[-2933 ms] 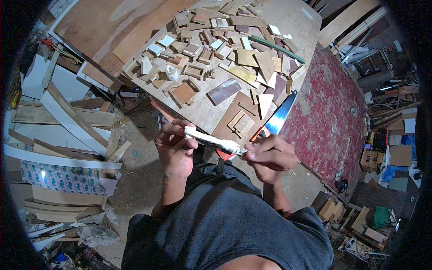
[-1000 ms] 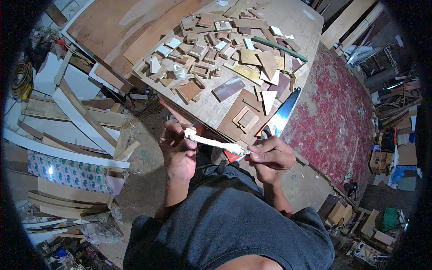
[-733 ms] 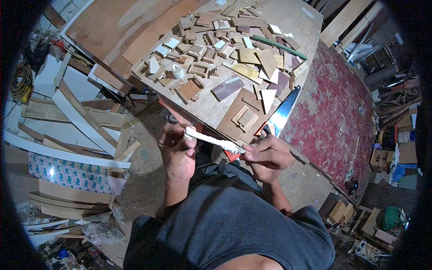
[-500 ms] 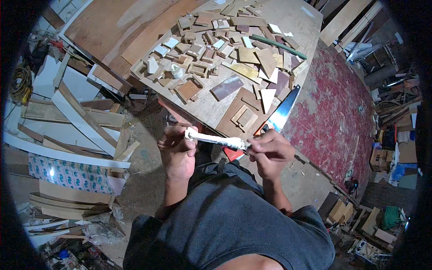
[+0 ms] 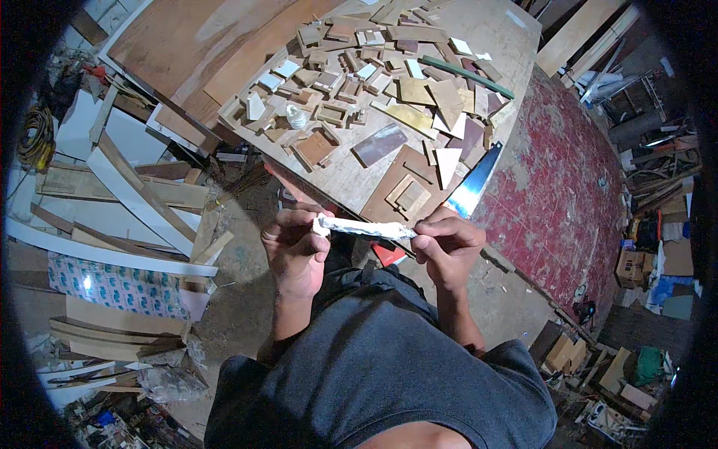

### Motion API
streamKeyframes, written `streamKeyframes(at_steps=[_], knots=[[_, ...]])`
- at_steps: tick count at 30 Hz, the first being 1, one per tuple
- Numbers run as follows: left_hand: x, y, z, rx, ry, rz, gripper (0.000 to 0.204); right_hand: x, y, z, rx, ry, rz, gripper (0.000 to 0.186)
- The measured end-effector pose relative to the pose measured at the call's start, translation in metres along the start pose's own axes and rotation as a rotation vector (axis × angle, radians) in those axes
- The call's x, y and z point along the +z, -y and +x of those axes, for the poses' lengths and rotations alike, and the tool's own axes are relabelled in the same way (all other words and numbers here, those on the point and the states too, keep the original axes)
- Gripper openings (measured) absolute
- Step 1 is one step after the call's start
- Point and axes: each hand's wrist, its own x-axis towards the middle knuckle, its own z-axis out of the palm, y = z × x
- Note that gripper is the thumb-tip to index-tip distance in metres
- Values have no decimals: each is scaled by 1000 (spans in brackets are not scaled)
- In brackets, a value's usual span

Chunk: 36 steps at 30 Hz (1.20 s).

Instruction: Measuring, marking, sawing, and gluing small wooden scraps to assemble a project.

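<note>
Between my two hands, in front of my body, is a long narrow white stick-like thing (image 5: 366,227) with grey-dark smears and a rough lumpy white left end. What it is exactly I cannot make out. My left hand (image 5: 294,247) pinches it near the lumpy end with thumb and fingers. At the other tip, my right hand (image 5: 451,245) grips it between thumb and fingertips. It lies almost level, just short of the table's near edge. Close beyond my right hand a handsaw blade (image 5: 476,179) rests on the table, its handle hidden by that hand.
The wooden table (image 5: 340,183) carries many small wood blocks and offcuts, a small wooden frame (image 5: 408,196), a white bulb-like thing (image 5: 295,116) and a green strip (image 5: 467,77). Curved boards (image 5: 142,202) and scraps crowd the left; a worn red panel (image 5: 553,187) spreads at right.
The white thing has turned a little in my hands and shows a broader white face. My right fingers have shifted slightly and closed nearer its tip; my left hand has barely moved.
</note>
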Motion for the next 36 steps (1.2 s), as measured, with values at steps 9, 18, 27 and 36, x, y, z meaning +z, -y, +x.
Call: streamKeyframes(at_steps=[9,18,27,36], knots=[[13,0,9,157,-28,31,31,-2,12,6,-99,77,-150,15],[13,-9,14,428,40,412,33,-2,25,8,-219,69,-288,16],[19,-50,27,649,301,1093,31,-2,37,20,-228,143,-458,10],[30,-53,31,547,449,1230,32,7,43,20,-306,196,-551,12]])
